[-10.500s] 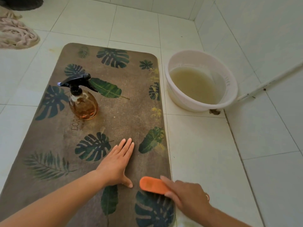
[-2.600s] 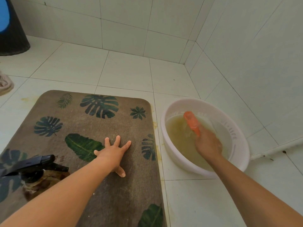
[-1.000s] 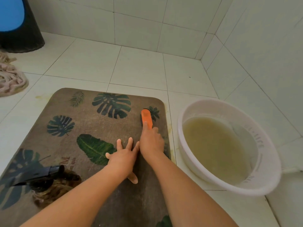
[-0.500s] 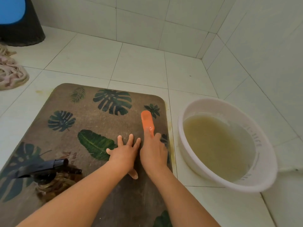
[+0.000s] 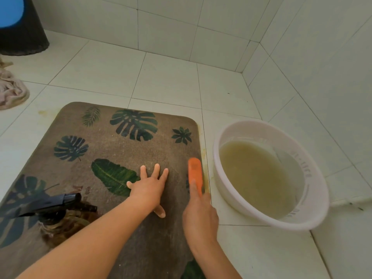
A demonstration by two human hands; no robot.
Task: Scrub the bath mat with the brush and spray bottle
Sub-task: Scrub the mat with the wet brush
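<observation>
The right hand (image 5: 200, 218) grips the stiff orange brush (image 5: 194, 174) rearward, index finger along its back, while the left hand (image 5: 150, 189), fingers spread, pins the limp bath mat (image 5: 124, 150).

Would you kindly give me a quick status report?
Left hand flat on bath mat. Right hand gripping brush at mat's right edge. Spray bottle clear.

Both forearms are bare from the lower edge of the picture, entering at about 7 and 6 o'clock, with no sleeve in view. The left hand (image 5: 150, 191) and right hand (image 5: 200, 216) are bare, with short nails.
</observation>
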